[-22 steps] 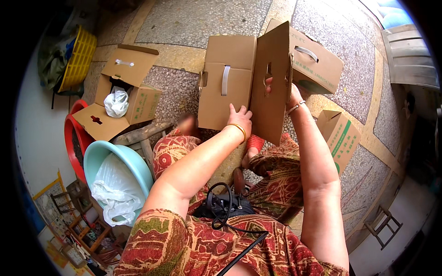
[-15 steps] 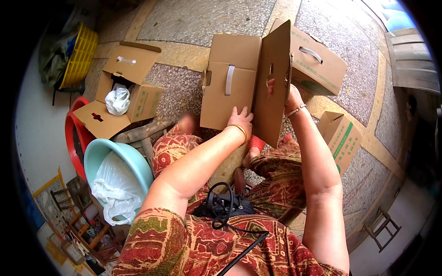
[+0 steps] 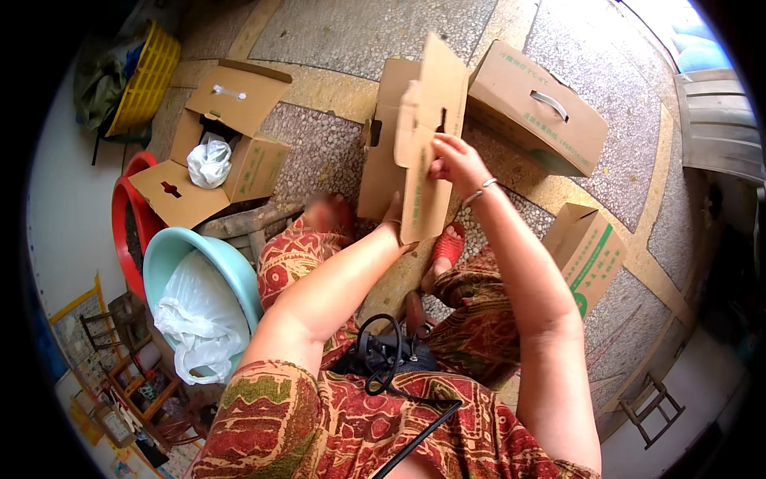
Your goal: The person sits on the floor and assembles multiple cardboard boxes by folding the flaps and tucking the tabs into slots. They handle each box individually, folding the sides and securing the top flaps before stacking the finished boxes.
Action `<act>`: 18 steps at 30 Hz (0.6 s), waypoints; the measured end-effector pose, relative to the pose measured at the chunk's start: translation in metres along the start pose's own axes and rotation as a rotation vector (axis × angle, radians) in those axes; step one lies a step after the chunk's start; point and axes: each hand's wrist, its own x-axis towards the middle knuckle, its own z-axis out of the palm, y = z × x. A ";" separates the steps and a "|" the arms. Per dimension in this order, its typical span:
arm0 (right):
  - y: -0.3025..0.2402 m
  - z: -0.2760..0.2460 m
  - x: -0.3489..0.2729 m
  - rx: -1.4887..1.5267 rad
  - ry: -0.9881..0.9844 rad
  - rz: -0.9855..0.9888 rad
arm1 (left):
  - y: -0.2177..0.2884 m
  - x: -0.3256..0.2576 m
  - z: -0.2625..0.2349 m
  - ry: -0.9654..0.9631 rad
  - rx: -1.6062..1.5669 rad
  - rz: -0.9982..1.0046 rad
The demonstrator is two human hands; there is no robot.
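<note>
Cardboard flap [image 3: 422,185], pinched by the right hand [image 3: 461,164], half-hides the left hand [image 3: 392,212], whose grip I cannot tell

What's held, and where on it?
Right hand: the raised cardboard flap, held at its edge near the slot. Left hand: partly hidden behind the flap's lower end; whether it grips cannot be told.

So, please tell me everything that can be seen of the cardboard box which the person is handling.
The box looks like brown cardboard. Its left panel has a dark cut-out; a raised, tilted flap bears green print and a slot. The right grip touches this flap below the slot; the left grip is low, partly hidden behind the flap.
</note>
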 end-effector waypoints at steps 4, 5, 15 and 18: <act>0.009 0.009 0.006 -0.087 0.015 -0.099 | -0.012 0.004 -0.004 0.177 -0.826 -0.064; 0.005 0.007 0.002 -0.063 -0.007 -0.057 | -0.022 0.001 -0.007 0.142 -0.760 -0.055; 0.013 0.020 0.014 -0.836 0.170 -0.310 | -0.002 -0.020 -0.072 0.601 -0.108 0.044; 0.010 0.033 0.012 -0.928 0.190 -0.323 | -0.020 -0.030 -0.116 1.091 0.714 -0.219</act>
